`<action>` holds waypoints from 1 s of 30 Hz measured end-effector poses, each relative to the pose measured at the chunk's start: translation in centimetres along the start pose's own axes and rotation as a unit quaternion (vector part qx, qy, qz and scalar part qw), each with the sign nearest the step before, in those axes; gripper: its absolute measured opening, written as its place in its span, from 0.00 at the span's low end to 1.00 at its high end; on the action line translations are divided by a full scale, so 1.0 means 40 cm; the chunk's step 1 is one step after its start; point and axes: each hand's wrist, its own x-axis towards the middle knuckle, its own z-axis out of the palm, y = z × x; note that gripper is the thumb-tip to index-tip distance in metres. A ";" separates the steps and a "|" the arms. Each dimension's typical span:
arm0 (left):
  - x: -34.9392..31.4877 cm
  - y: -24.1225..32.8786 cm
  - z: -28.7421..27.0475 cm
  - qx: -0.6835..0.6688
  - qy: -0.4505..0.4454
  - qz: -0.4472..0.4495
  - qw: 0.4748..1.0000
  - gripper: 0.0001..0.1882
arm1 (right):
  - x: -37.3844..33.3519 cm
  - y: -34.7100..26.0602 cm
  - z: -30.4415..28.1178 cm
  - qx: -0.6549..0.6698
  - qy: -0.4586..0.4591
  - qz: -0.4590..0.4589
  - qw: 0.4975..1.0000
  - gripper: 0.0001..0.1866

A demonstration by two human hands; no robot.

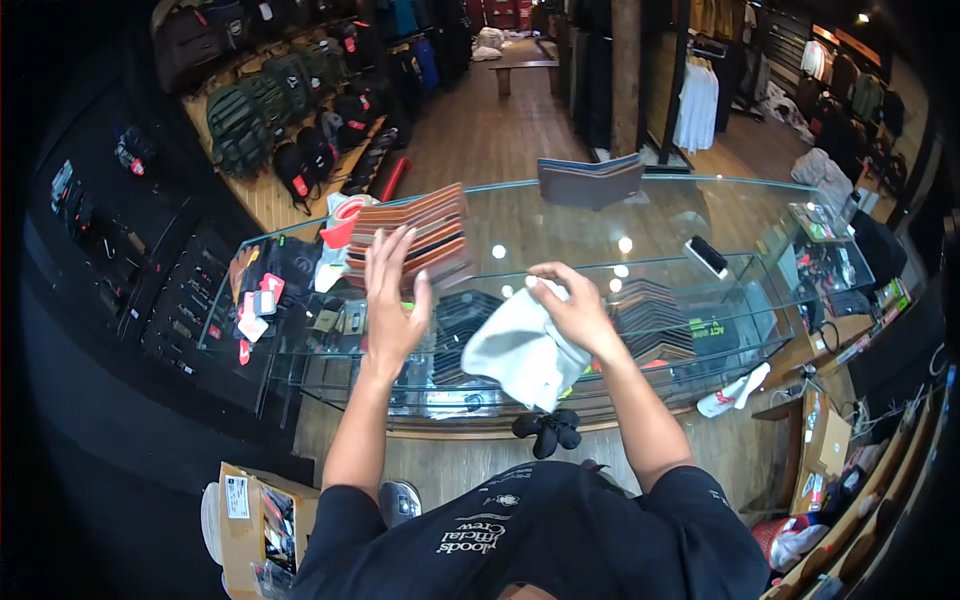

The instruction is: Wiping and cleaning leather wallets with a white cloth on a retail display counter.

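Observation:
My right hand (575, 318) is closed on a white cloth (520, 345), pinched at its top edge between thumb and fingers. The cloth hangs in loose folds above the near part of the glass display counter (545, 235). Off to the left, my left hand (393, 295) is raised with its fingers stretched and nothing in it. Just beyond it stands a row of brown and orange folded leather pieces (440, 235), which look like wallets. A red and white item (342, 228) lies at the left end of that row.
A dark folded stack (590, 183) stands at the counter's far edge, with a phone (707, 256) to its right. A white bottle (733, 392) is at the near right. An open cardboard box (240, 540) sits at the lower left; backpacks (240, 120) line the left wall.

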 end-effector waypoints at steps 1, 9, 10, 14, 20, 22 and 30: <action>0.037 0.039 0.028 -0.026 0.016 0.021 0.999 0.26 | -0.020 0.002 -0.033 0.041 -0.013 0.013 0.999 0.17; 0.277 0.235 0.492 -0.090 -0.145 0.143 0.975 0.28 | -0.182 0.026 -0.316 0.114 0.102 0.053 0.987 0.13; 0.291 0.240 0.550 -0.059 -0.129 0.149 0.979 0.28 | -0.187 0.047 -0.345 0.138 0.120 0.054 0.982 0.14; 0.287 0.232 0.679 0.075 -0.115 0.110 0.985 0.32 | -0.208 0.083 -0.446 0.182 0.177 0.045 0.966 0.15; 0.279 0.281 0.682 0.120 -0.097 0.106 0.982 0.24 | -0.226 0.152 -0.529 0.199 0.174 0.076 0.962 0.15; 0.293 0.278 0.670 0.121 -0.103 0.111 0.981 0.18 | -0.216 0.152 -0.527 0.225 0.148 0.073 0.960 0.16; 0.270 0.329 0.430 -0.076 -0.140 -0.082 0.984 0.14 | -0.181 0.103 -0.511 0.366 -0.010 0.014 0.930 0.39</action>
